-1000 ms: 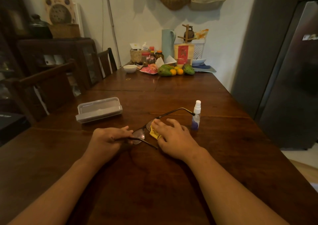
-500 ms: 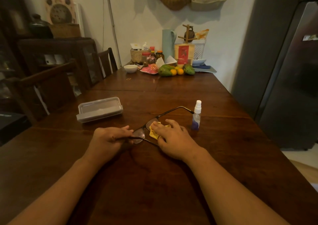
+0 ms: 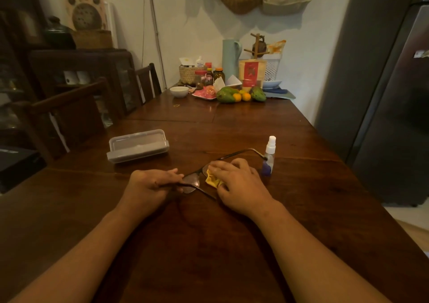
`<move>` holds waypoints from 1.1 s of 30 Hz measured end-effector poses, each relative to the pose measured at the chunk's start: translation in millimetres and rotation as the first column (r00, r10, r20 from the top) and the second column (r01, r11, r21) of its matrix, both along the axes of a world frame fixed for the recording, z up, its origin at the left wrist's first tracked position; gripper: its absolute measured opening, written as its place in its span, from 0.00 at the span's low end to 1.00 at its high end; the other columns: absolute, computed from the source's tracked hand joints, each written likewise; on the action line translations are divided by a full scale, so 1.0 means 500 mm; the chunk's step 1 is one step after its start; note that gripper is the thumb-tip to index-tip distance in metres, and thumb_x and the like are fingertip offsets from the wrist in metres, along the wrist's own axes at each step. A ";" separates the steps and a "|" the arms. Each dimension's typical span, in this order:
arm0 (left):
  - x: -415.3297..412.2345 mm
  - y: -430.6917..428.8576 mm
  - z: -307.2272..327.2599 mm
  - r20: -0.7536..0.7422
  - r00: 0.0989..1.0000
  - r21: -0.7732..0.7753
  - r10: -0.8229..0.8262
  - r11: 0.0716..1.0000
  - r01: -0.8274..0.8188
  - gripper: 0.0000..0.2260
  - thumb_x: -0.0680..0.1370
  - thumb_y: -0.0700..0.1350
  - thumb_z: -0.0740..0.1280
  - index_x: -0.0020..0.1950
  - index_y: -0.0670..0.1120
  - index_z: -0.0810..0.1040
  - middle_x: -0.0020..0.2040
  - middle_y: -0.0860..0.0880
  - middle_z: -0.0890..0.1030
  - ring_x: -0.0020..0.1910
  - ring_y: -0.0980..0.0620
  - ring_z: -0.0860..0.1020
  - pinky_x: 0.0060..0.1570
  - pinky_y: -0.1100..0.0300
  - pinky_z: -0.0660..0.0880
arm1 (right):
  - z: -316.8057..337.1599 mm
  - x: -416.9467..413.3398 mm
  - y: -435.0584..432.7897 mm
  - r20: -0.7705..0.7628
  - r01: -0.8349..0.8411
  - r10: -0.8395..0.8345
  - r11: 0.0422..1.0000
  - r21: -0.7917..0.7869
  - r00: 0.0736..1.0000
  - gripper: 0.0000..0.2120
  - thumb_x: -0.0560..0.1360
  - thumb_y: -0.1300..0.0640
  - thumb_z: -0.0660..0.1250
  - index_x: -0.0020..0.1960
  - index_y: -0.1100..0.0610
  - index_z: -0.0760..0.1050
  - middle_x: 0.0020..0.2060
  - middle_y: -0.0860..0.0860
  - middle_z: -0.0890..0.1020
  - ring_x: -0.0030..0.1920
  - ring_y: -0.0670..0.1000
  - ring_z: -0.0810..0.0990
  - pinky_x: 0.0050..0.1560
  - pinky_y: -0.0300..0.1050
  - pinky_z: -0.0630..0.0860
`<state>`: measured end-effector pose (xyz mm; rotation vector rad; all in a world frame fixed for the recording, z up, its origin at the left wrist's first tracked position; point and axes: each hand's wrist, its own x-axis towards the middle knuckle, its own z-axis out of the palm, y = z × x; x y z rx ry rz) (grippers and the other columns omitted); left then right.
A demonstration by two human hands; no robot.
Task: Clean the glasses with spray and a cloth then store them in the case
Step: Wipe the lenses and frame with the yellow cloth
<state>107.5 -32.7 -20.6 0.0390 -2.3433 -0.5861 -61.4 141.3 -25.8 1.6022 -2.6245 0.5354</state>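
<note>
Glasses (image 3: 192, 183) sit centre of the counter (image 3: 232, 244), temples unfolded; can't tell if they're resting or lifted. Case (image 3: 138, 145) is at their 10 o'clock, lid down, well apart. Left hand (image 3: 148, 186) at 9 o'clock grips the frame. Right hand (image 3: 239, 184) at 3 o'clock pinches the cloth onto the other lens. Spray bottle (image 3: 269, 156) stands upright at right hand's 1 o'clock, just beside. Cloth (image 3: 212, 179) is yellow and bunched.

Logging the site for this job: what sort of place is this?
Likely a home dining area: wooden table with chairs, fruit and jars at its far end, refrigerator on the right.
</note>
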 end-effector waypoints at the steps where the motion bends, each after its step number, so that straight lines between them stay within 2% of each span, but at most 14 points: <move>1: 0.001 0.000 -0.001 0.000 1.000 0.009 0.001 1.000 -0.001 0.14 0.64 0.31 0.79 0.48 0.40 0.86 0.47 0.42 0.86 0.52 0.48 0.84 0.52 0.54 0.81 | 0.000 0.002 0.000 -0.008 0.008 -0.008 1.000 -0.008 1.000 0.26 0.79 0.51 0.59 0.77 0.42 0.62 0.76 0.40 0.63 0.71 0.51 0.59 0.68 0.57 0.61; 4: 0.000 0.000 -0.002 -0.004 1.000 0.035 -0.001 0.999 0.001 0.15 0.63 0.31 0.79 0.48 0.40 0.86 0.48 0.42 0.86 0.52 0.48 0.84 0.53 0.52 0.80 | 0.001 0.003 -0.001 -0.023 0.053 -0.053 0.999 0.000 0.998 0.26 0.79 0.48 0.59 0.77 0.42 0.62 0.74 0.42 0.65 0.72 0.50 0.58 0.69 0.61 0.61; 7: -0.003 0.000 -0.002 -0.005 1.000 0.042 -0.026 0.999 0.026 0.15 0.63 0.30 0.79 0.48 0.41 0.86 0.48 0.43 0.86 0.53 0.51 0.83 0.54 0.53 0.79 | 0.001 0.008 -0.002 -0.037 0.069 -0.069 0.998 0.002 0.997 0.27 0.79 0.48 0.59 0.78 0.44 0.60 0.76 0.44 0.60 0.73 0.52 0.55 0.70 0.61 0.59; 10: -0.002 0.002 -0.002 0.000 0.999 0.038 -0.035 0.999 0.035 0.17 0.63 0.30 0.79 0.48 0.43 0.86 0.48 0.46 0.86 0.54 0.54 0.82 0.55 0.55 0.79 | -0.002 0.016 -0.007 -0.059 0.006 -0.006 1.000 -0.001 0.998 0.29 0.79 0.51 0.60 0.79 0.43 0.57 0.75 0.44 0.58 0.73 0.53 0.55 0.70 0.58 0.61; 13: -0.002 0.004 -0.002 -0.019 0.999 0.036 -0.032 0.999 0.032 0.17 0.63 0.29 0.79 0.48 0.41 0.85 0.47 0.47 0.85 0.53 0.55 0.82 0.54 0.55 0.79 | -0.002 0.015 -0.009 0.014 -0.035 0.035 0.999 0.006 0.999 0.32 0.79 0.53 0.61 0.79 0.41 0.52 0.75 0.43 0.61 0.74 0.50 0.57 0.68 0.57 0.61; 15: -0.002 0.002 -0.002 -0.026 1.000 0.024 -0.014 1.000 0.015 0.16 0.63 0.28 0.78 0.47 0.40 0.86 0.47 0.45 0.86 0.52 0.52 0.83 0.53 0.54 0.79 | -0.001 0.012 -0.004 0.060 -0.014 0.017 0.998 -0.054 0.998 0.32 0.78 0.53 0.62 0.79 0.40 0.54 0.75 0.42 0.65 0.74 0.47 0.58 0.68 0.55 0.62; 19: 0.001 -0.002 -0.002 -0.034 0.999 0.026 0.014 1.000 -0.013 0.14 0.63 0.28 0.78 0.47 0.38 0.86 0.45 0.42 0.86 0.51 0.47 0.84 0.52 0.53 0.80 | 0.004 0.004 0.004 0.051 0.025 -0.020 0.996 -0.087 0.998 0.24 0.77 0.52 0.63 0.71 0.39 0.66 0.70 0.42 0.70 0.73 0.46 0.60 0.69 0.57 0.61; 21: 0.000 0.000 -0.001 -0.036 0.999 0.021 0.005 1.000 -0.004 0.14 0.64 0.28 0.78 0.47 0.38 0.86 0.44 0.43 0.86 0.51 0.47 0.84 0.53 0.54 0.80 | 0.003 0.002 0.003 0.023 0.033 -0.032 0.999 -0.030 0.999 0.24 0.78 0.51 0.61 0.73 0.40 0.66 0.74 0.40 0.67 0.75 0.48 0.57 0.70 0.59 0.59; 25: -0.002 0.000 0.000 -0.044 0.999 0.027 -0.001 1.000 0.002 0.13 0.63 0.28 0.78 0.45 0.38 0.86 0.44 0.42 0.86 0.51 0.47 0.84 0.54 0.58 0.79 | 0.001 0.001 0.001 0.062 -0.056 0.053 0.997 0.051 0.997 0.28 0.80 0.54 0.59 0.78 0.40 0.57 0.78 0.38 0.59 0.76 0.48 0.52 0.72 0.57 0.55; 28: -0.001 -0.002 0.000 -0.044 0.999 0.048 0.002 0.999 0.000 0.13 0.63 0.30 0.79 0.46 0.39 0.86 0.45 0.42 0.86 0.51 0.47 0.84 0.53 0.56 0.79 | 0.004 -0.002 0.004 0.095 -0.085 0.081 0.995 0.047 0.992 0.29 0.80 0.54 0.59 0.78 0.39 0.57 0.77 0.37 0.59 0.75 0.48 0.53 0.71 0.55 0.56; 33: 0.001 -0.003 -0.001 -0.055 0.998 0.039 -0.008 0.999 0.010 0.13 0.64 0.29 0.78 0.46 0.40 0.86 0.45 0.44 0.86 0.51 0.50 0.84 0.53 0.52 0.80 | 0.004 -0.007 0.006 0.009 0.028 -0.029 0.997 0.068 1.000 0.27 0.80 0.46 0.57 0.78 0.39 0.57 0.77 0.38 0.61 0.75 0.49 0.55 0.70 0.60 0.56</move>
